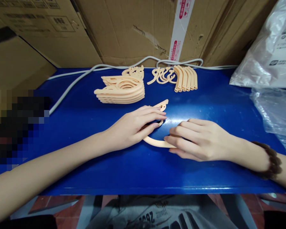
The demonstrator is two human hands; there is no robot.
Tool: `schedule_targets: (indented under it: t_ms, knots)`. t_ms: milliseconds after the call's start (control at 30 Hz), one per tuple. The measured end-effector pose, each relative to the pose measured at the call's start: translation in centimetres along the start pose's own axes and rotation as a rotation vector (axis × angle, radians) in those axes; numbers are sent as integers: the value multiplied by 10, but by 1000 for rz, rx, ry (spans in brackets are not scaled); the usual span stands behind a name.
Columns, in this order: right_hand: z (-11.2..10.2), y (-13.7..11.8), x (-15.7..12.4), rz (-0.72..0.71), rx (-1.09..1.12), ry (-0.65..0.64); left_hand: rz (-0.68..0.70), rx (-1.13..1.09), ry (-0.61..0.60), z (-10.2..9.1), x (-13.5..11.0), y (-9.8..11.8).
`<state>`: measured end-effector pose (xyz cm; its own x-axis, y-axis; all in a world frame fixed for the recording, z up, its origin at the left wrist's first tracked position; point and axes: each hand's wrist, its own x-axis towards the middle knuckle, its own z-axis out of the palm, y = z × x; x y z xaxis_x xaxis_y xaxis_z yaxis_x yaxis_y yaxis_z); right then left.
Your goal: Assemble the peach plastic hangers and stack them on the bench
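Note:
A cream plastic hanger point(157, 142) lies low over the blue table, partly covered by both hands. My left hand point(140, 124) is closed over its left part, fingers and thumb around it, and a narrow end sticks out past the fingertips. On the other side my right hand point(202, 138) pinches the curved arm, hiding that end. Behind my left hand stands a stack of cream hanger pieces point(124, 92). Farther back lie several loose hooks point(163, 75) beside a row of curved hanger arms point(186, 78); more small hooks point(134, 71) rest behind the stack.
A white cable point(81, 72) runs along the back of the blue table point(109, 171). Cardboard boxes point(133, 31) rise behind it. Clear plastic bags point(267, 54) occupy the right side. A dark blurred area is at the left.

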<state>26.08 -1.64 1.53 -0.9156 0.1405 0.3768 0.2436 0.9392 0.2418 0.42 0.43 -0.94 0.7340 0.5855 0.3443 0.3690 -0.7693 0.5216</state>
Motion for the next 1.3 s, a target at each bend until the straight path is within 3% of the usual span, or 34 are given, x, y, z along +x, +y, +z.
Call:
schedule_targets:
  t_ms: [700, 1300]
  knots:
    - [4, 11, 0, 151, -155, -118, 1, 35, 5, 0, 0, 3]
    - [7, 16, -4, 200, -187, -53, 74, 94, -15, -2, -3, 0]
